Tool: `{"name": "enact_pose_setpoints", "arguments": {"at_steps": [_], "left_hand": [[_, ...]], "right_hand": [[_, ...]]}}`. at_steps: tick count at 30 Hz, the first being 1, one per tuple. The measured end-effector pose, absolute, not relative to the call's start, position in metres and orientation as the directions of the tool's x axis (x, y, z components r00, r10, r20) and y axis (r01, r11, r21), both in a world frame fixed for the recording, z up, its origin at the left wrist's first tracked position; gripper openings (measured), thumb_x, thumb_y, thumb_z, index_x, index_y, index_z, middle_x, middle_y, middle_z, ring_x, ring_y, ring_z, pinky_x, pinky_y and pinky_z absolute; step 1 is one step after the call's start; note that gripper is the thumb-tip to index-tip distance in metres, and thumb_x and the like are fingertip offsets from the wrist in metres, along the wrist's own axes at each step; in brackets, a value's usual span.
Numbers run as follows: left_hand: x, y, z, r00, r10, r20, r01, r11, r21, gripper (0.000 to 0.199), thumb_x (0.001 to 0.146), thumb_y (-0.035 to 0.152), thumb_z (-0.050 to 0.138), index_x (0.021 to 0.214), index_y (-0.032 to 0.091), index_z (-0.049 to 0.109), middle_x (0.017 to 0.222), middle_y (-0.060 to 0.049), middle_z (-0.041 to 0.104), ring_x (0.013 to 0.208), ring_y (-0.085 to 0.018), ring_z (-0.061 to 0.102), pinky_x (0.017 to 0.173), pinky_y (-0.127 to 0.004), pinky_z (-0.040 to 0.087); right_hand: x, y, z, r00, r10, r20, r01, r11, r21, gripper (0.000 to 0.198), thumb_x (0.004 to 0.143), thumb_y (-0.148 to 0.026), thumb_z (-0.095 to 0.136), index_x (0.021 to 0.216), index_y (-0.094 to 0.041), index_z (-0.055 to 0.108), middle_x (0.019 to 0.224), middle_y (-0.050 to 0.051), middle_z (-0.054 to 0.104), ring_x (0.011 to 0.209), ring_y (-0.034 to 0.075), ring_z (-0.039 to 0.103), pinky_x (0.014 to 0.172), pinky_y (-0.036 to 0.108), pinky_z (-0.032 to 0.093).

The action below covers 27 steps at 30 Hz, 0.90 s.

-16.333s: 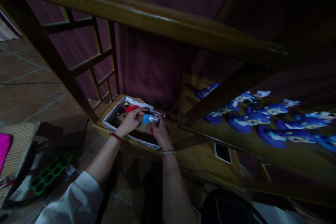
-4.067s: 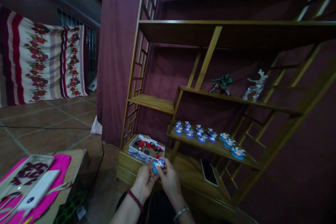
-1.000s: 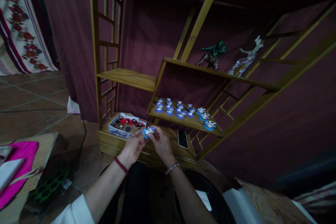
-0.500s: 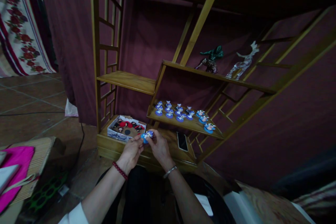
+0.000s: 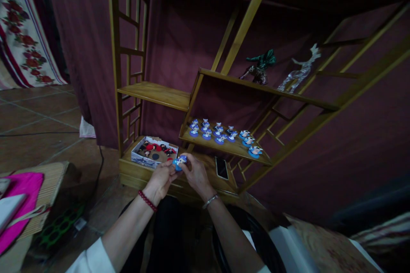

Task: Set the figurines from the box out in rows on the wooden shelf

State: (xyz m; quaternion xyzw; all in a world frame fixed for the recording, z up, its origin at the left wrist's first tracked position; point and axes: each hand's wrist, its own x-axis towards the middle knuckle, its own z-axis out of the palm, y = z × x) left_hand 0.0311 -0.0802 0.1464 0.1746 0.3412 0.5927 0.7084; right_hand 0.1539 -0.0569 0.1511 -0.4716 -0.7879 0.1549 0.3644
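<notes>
A small purple-and-white figurine [image 5: 181, 161] on a blue base is held between both hands, just in front of the low shelf. My left hand [image 5: 162, 176] grips its base from the left, the red beaded bracelet at the wrist. From the right, my right hand [image 5: 195, 173] pinches the figurine with thumb and fingers. Close by on the left is an open cardboard box [image 5: 145, 161] with several red-and-black figurines inside. Rows of similar purple figurines [image 5: 206, 134] stand on the raised shelf [image 5: 211, 142] beyond my hands, with a few blue-based figurines [image 5: 255, 151] at its right end.
A phone [image 5: 221, 168] lies on the lower board to the right. Higher up stand a dark green statuette [image 5: 261, 66] and a clear deer-like statuette [image 5: 300, 71]. Wooden uprights [image 5: 114, 59] frame the unit. At left is a mat-covered table [image 5: 53, 187] with pink cloth.
The camera view has shifted slightly. Both hands still hold the figurine in nearly the same place, and its base has turned a little.
</notes>
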Motion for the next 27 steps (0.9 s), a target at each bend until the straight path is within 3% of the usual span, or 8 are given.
{"name": "enact_pose_setpoints", "arguments": {"at_steps": [13, 20, 27], "left_hand": [[0.028, -0.083, 0.15, 0.155, 0.96, -0.233, -0.714, 0.271, 0.646, 0.018, 0.073, -0.002, 0.046, 0.07, 0.008, 0.061, 0.075, -0.009, 0.067, 0.07, -0.015, 0.063, 0.08, -0.037, 0.047], [0.031, -0.082, 0.153, 0.188, 0.974, -0.126, -0.743, 0.225, 0.631, 0.018, 0.069, -0.001, 0.051, 0.079, 0.008, 0.063, 0.081, -0.009, 0.067, 0.082, -0.017, 0.061, 0.086, -0.035, 0.044], [0.039, -0.077, 0.155, 0.099, 0.981, -0.164, -0.751, 0.182, 0.635, 0.022, 0.071, -0.003, 0.047, 0.08, 0.009, 0.063, 0.086, -0.009, 0.066, 0.079, -0.015, 0.061, 0.083, -0.032, 0.045]], "right_hand": [[0.163, -0.058, 0.168, -0.438, 0.789, 0.432, 0.614, 0.613, -0.497, 0.02, 0.078, -0.023, 0.051, 0.098, -0.022, 0.054, 0.09, 0.003, 0.059, 0.085, 0.017, 0.052, 0.077, 0.029, 0.04], [0.169, -0.054, 0.17, -0.397, 0.802, 0.446, 0.545, 0.597, -0.589, 0.026, 0.077, -0.024, 0.051, 0.103, -0.023, 0.054, 0.094, 0.002, 0.059, 0.082, 0.014, 0.054, 0.078, 0.029, 0.042], [0.172, -0.052, 0.159, -0.285, 0.841, 0.46, 0.453, 0.541, -0.709, 0.044, 0.074, -0.025, 0.055, 0.117, -0.024, 0.046, 0.104, 0.004, 0.058, 0.086, 0.015, 0.056, 0.077, 0.029, 0.046]]}}
